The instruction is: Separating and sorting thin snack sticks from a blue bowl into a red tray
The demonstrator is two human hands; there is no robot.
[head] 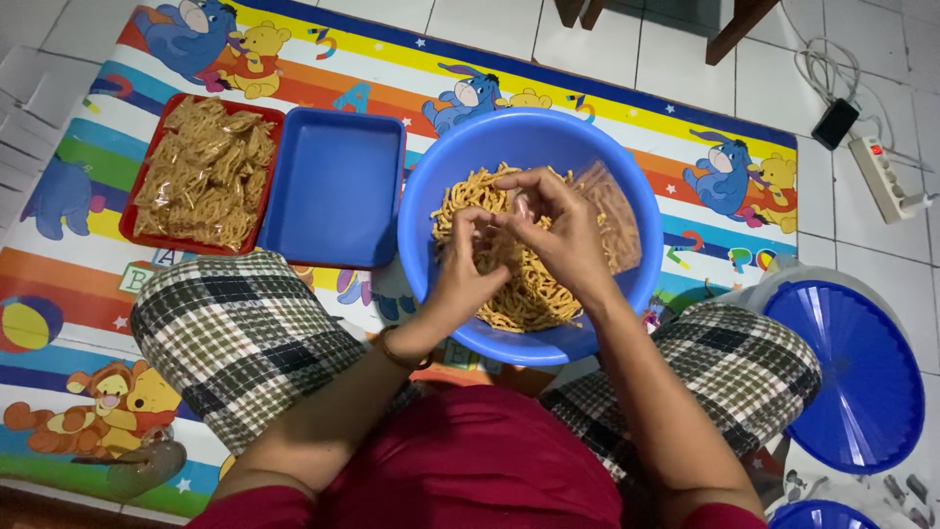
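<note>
Hands meet over a round blue basin [431, 211] in the head view, the only view there is. The basin sits on a colourful cartoon play mat [607, 98] between the person's knees, which are covered by a black-and-white checked cloth [245, 343]. Inside the basin lies a heap of thin yellow fried snack sticks [534, 294].

The left hand [468, 264] comes in from the near left, a thin bracelet [397, 353] on its wrist. Its fingers are curled in toward the palm and pinched at the tips, just above the sticks. The right hand [558, 230] comes in from the near right, fingers bent and closed down toward the left hand's fingertips, so that the two hands touch. Between them is something clear and thin, seemingly a small plastic bag [602, 196], which shows as a glossy film on the far right side of the basin; how firmly either hand has hold of it I cannot tell.

To the left of the basin, just beside it, stands an empty blue rectangular tray [333, 186]. Touching that tray's left edge is a red tray [132, 201] full of filled snack packets [206, 171].

On the tiled floor to the near right lies a large blue round lid [847, 377], and farther off a white power strip [881, 176] with a cable.
</note>
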